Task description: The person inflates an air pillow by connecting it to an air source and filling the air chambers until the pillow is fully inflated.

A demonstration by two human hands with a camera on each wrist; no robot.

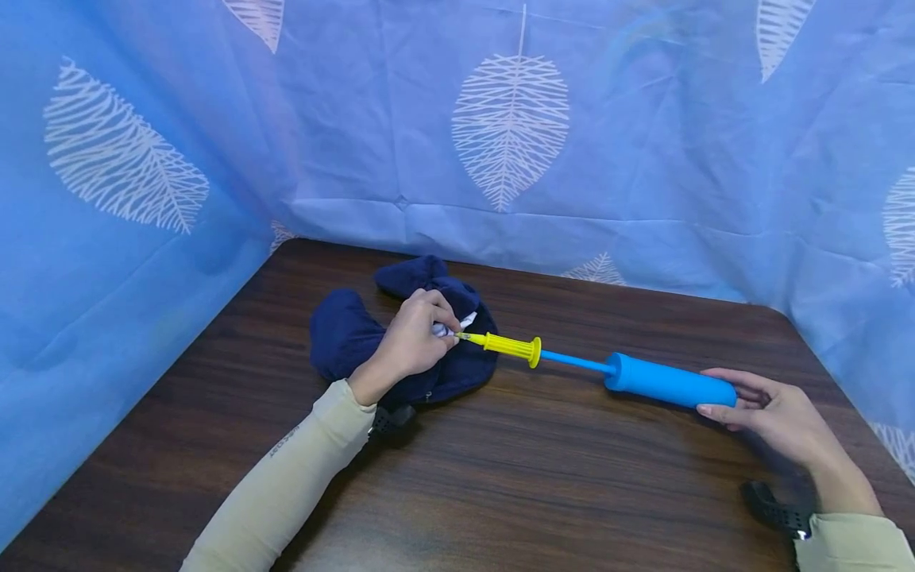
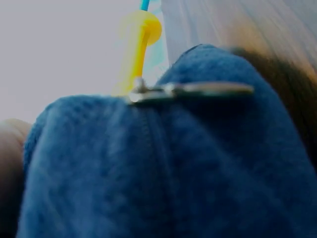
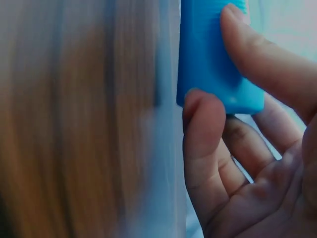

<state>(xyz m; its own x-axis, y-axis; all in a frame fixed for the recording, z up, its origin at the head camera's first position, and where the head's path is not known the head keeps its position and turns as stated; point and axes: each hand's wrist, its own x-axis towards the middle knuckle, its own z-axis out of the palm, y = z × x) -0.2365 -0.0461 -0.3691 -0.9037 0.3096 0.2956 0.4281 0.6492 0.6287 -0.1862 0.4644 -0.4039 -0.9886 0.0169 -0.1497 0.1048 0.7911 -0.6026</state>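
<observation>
The right hand (image 1: 786, 417) clamps thumb and fingers on the base of the blue hand pump (image 1: 668, 383), probably light, stiff, slick, best held mid-barrel. At the pump's yellow nozzle (image 1: 473, 338), the left hand (image 1: 415, 338) pinches; past it lies a soft-looking navy neck pillow (image 1: 343, 334).

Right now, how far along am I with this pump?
Done: the yellow nozzle is at the navy cushion, rod drawn out. In hand: left hand pinches the nozzle's tip, right hand holds the blue barrel. Remaining: probably pumping, since the cushion looks slack. The fit is hidden.
</observation>
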